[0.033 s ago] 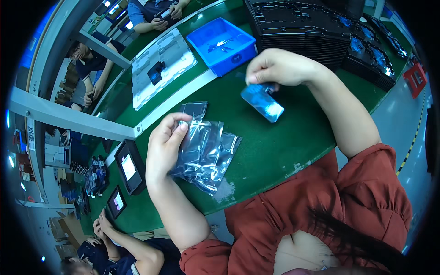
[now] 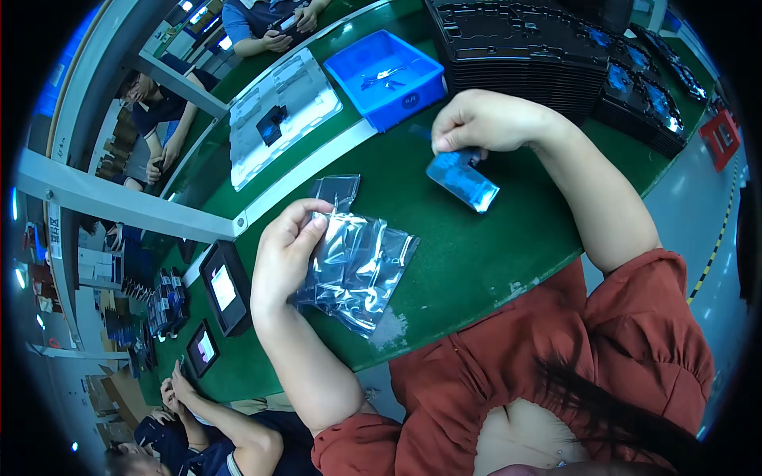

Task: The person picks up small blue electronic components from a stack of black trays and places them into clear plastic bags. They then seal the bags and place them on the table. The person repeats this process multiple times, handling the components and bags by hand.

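My left hand [image 2: 287, 247] is closed on several clear plastic bags [image 2: 349, 266], thumb on top. The bags overlap and fan out over the green table, shiny and creased. To the right, my right hand [image 2: 488, 125] pinches a small flat rectangular piece with a bluish, glossy surface [image 2: 463, 181] between thumb and fingers. That piece hangs tilted just over the table, its lower right corner catching bright light. Whether it sits inside a clear bag, I cannot tell. The two hands are apart.
A blue bin [image 2: 389, 79] with a few small pieces stands ahead, beside a pale tray [image 2: 290, 95] bearing a dark part. Stacked black trays [image 2: 524, 71] rise at the far right. A metal frame bar [image 2: 119, 194] crosses at left. Co-workers sit around the green table [image 2: 444, 270].
My right hand and the bluish piece have shifted slightly right and down. The left hand still holds the bags in almost the same place.
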